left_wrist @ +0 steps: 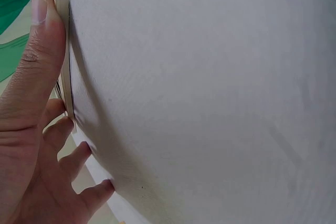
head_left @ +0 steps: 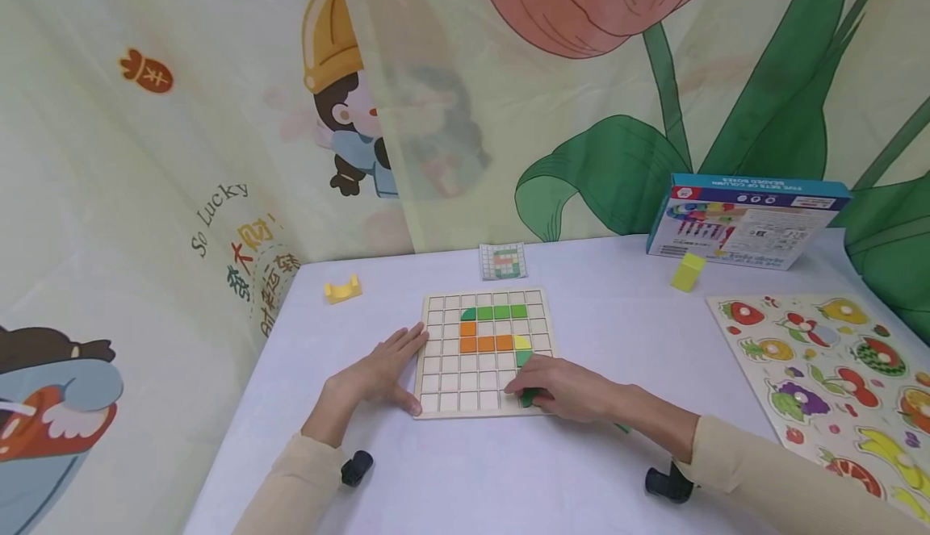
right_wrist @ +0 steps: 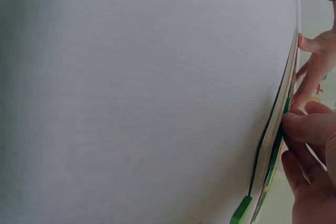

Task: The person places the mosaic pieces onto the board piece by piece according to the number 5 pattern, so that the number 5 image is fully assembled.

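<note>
A wooden grid board (head_left: 441, 383) lies on the table with green, orange and yellow tiles in several of its squares. My left hand (head_left: 381, 367) rests against its left edge, fingers spread and thumb at the near left corner (left_wrist: 62, 51). Over the near right part of the board, my right hand (head_left: 570, 387) pinches a dark green tile (head_left: 529, 397) low over the squares, partly hidden by the fingers. Just above those fingers sits a green tile (head_left: 524, 358), below a yellow tile (head_left: 522, 342). Another green piece (right_wrist: 241, 210) lies on the table by the board's edge, mostly behind my right wrist in the head view.
A small pattern card (head_left: 502, 261) lies behind the board. To its left is a yellow arch block (head_left: 343, 289); to the right, a yellow-green block (head_left: 687, 272) near an upright box (head_left: 748, 222). A fruit puzzle board (head_left: 781, 357) covers the right side.
</note>
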Available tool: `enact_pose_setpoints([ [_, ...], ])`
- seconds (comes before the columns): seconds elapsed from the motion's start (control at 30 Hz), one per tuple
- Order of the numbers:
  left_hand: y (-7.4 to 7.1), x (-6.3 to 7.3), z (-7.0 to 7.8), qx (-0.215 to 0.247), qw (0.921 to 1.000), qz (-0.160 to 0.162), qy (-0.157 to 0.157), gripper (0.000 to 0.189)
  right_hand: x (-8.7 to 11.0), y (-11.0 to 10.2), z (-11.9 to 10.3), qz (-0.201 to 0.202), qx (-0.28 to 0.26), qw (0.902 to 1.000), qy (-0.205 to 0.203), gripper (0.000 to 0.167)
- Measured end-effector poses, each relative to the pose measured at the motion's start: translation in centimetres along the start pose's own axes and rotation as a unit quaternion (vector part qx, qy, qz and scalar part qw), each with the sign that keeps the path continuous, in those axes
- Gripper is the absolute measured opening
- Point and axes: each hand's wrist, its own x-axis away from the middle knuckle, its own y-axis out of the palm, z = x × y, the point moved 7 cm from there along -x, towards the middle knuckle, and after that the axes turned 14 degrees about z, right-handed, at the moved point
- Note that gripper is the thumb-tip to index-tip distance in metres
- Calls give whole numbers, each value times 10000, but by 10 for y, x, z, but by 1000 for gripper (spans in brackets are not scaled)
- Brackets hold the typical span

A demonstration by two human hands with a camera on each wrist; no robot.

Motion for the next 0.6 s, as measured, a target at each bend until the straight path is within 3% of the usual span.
enact_pose_setpoints([
  [0.17,0,0,0,30,10000,13,13,118,0,-9,4,45,-124,9997,190,36],
  [0.43,0,1,1,7,10000,27,4,119,13,-49,38,471,-166,9914,1209,36],
  [0.6,-1,2,2,3,10000,26,0,119,30,-61,60,487,-9,9852,1645,38],
])
